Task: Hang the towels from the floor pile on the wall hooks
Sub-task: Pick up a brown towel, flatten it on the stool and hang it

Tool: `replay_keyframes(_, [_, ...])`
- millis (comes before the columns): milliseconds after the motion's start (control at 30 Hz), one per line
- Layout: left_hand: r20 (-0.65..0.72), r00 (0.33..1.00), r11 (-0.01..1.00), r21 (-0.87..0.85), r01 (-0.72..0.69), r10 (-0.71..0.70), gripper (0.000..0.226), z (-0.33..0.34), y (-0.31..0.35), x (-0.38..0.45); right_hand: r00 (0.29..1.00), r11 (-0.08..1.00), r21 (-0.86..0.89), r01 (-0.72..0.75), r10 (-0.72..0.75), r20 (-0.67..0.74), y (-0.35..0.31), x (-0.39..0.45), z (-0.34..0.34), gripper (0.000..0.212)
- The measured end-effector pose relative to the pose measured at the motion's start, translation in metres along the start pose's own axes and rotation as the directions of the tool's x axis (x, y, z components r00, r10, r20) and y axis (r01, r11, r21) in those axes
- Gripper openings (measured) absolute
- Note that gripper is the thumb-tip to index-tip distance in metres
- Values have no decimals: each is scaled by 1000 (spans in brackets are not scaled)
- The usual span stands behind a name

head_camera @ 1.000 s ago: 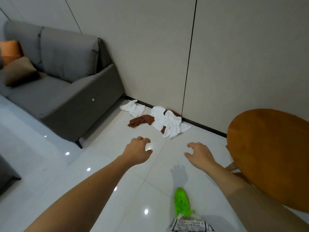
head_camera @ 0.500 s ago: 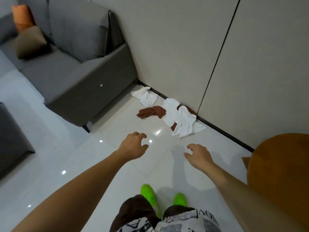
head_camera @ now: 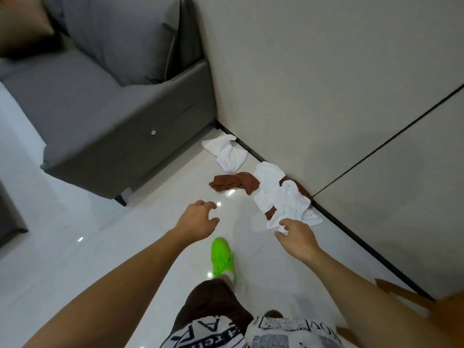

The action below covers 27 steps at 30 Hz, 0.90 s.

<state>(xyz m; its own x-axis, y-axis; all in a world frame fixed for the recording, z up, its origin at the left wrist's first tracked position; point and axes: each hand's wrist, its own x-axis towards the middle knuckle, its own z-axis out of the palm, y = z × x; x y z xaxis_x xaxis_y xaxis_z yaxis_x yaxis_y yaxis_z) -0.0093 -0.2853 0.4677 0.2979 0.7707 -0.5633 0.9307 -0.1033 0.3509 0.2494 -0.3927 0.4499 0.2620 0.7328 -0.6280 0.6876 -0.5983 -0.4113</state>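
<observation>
Two obstacles flank the view: grey sofa [head_camera: 105, 116] upper left, wooden table [head_camera: 449, 320] lower right. Towels [head_camera: 281, 197] lie just beyond the loosely spread, empty fingers of the left hand [head_camera: 198, 222] and right hand [head_camera: 296, 237].

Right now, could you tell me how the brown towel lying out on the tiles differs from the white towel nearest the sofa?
The brown towel is dark rust-coloured; the white towel is plain white. The brown towel is bunched into a long, low strip and touches the other white towels; the white towel is a broader crumpled heap lying apart, closer to the sofa and the baseboard. The brown towel lies nearer the left hand. Both lie crumpled on the floor, and neither is held.
</observation>
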Motion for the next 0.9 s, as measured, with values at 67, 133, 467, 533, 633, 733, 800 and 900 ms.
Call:
replay_keyframes(67, [18, 1000, 1000, -21, 23, -23, 46, -18, -15, 30, 1000, 1000, -16, -15, 16, 26, -23, 31, -2, 47])
replay_keyframes(133, [40, 998, 998, -38, 47, -46, 45, -34, -30, 59, 998, 999, -35, -29, 31, 47, -43, 62, -2, 46])
replay_keyframes(467, [96, 969, 958, -161, 239, -226, 42, -55, -86, 176, 990, 997, -58, -46, 53, 132, -104, 217, 7, 38])
replay_keyframes(533, [115, 956, 936, -200, 289, -270, 41, -43, -92, 200, 988, 996, -77, -47, 58, 141, -109, 256, 13, 37])
replay_keyframes(633, [142, 929, 897, -248, 367, -341, 41, -13, -105, 243, 982, 991, -134, -13, 38, 187, -106, 321, 38, 34])
replay_keyframes(733, [178, 891, 843, -291, 452, -417, 41, 24, -121, 289, 960, 981, -189, 37, 17, 278, -97, 388, 77, 33])
replay_keyframes(800, [212, 866, 809, -311, 499, -453, 40, 47, -130, 316, 945, 973, -221, 68, 8, 327, -90, 429, 104, 33])
replay_keyframes(900, [235, 842, 764, -354, 540, -486, 38, 81, -144, 354, 922, 952, -271, 143, -28, 387, -87, 489, 145, 31])
